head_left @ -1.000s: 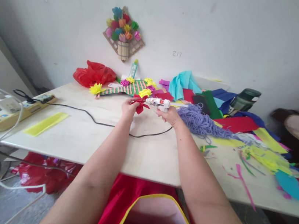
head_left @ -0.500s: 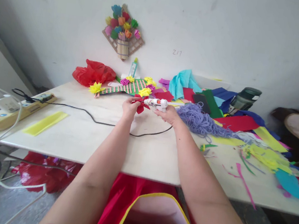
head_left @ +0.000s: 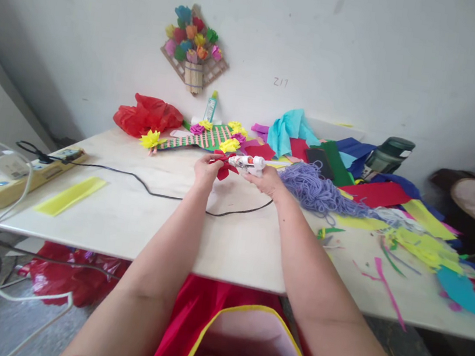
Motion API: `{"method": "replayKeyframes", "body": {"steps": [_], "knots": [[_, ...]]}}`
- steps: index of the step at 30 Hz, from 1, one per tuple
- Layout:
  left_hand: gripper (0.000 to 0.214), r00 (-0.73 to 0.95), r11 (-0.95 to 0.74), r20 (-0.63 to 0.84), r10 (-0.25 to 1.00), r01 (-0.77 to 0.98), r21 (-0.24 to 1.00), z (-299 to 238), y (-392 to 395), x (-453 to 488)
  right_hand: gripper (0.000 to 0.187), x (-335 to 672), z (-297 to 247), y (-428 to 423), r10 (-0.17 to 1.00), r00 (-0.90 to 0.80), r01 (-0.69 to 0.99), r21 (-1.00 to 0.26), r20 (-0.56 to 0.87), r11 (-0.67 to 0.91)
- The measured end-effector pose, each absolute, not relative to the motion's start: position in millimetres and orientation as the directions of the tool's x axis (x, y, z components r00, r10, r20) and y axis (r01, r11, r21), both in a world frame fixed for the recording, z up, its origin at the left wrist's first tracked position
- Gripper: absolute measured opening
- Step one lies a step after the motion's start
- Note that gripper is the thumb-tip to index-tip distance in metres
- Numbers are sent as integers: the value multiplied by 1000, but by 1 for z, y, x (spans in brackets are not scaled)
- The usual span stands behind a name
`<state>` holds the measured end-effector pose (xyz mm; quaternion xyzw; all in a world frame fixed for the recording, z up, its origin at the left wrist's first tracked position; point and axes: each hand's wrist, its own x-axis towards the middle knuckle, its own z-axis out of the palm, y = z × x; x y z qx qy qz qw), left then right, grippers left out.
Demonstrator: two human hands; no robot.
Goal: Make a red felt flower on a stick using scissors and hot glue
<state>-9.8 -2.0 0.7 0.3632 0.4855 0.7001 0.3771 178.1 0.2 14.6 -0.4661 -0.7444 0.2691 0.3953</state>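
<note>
Arm stretched forward, your left hand (head_left: 206, 169) pinches the red flower (head_left: 223, 168) at its fingertips; your right hand (head_left: 266, 181), near it, grips the glue gun (head_left: 248, 165), nozzle flower-ward, though contact looks unclear.

The left hand (head_left: 206, 166) pinched a red flower (head_left: 224, 170); the right hand (head_left: 267, 181) held a white glue gun (head_left: 246, 163), its tip toward the flower; purple yarn (head_left: 322, 190) lay near the right wrist; a green striped piece (head_left: 203, 139) lay beyond, on the white table (head_left: 138, 220).
</note>
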Motion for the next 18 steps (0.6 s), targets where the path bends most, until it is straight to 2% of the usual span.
{"method": "replayKeyframes", "body": {"steps": [18], "knots": [[22, -442, -247, 145, 885, -182, 952, 2, -3, -9, 20, 178, 17, -2, 900, -254, 511, -740, 354, 436]]}}
